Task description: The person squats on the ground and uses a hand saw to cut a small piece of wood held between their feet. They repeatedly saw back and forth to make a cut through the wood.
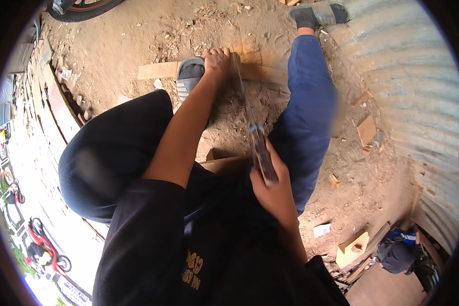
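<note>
A wooden board (158, 70) lies crosswise on the dirt ahead of me, with my left sandal (188, 87) planted on it. Just right of that foot, my left hand (218, 64) grips the board, its fingers curled over the far edge. My right hand (276, 191) is closed around the handle of a handsaw (247, 104). The thin blade points away from me and meets the board right beside my left hand. Orange-brown sawdust is scattered around that spot. The blade's teeth are too small to make out.
Corrugated metal sheeting (408, 86) runs along the right. A tire (86, 11) stands at the far left. Wood scraps, including a small block (366, 131), litter the dirt. Another person (398, 255) is low at the bottom right. Motorbikes (46, 245) stand beyond planks on the left.
</note>
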Available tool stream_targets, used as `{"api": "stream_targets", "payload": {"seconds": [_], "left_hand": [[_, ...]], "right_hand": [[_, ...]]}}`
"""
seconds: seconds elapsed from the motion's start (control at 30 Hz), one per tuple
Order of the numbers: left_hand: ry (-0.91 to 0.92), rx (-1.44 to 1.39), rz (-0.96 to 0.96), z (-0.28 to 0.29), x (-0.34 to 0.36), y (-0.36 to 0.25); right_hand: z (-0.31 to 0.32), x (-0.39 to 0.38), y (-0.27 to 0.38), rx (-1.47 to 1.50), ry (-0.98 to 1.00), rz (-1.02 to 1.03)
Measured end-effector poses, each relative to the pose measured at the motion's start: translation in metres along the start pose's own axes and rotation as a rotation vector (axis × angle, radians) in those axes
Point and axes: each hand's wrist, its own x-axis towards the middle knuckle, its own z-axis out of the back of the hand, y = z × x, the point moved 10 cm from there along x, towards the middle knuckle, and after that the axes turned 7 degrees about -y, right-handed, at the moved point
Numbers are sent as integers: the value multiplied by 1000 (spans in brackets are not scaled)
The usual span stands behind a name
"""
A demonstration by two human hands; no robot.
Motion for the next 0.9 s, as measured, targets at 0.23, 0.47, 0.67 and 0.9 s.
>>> {"api": "stream_targets", "payload": {"seconds": [0.23, 0.47, 0.67, 0.9], "left_hand": [[74, -96, 103, 3, 3, -4], [112, 12, 22, 0, 2, -4], [74, -64, 75, 1, -1, -1], [81, -25, 84, 13, -1, -4]], "right_hand": [[15, -4, -4, -14, -52, 78], [25, -34, 7, -12, -64, 157], [0, 9, -13, -65, 4, -83], [24, -24, 5, -10, -22, 67]]}}
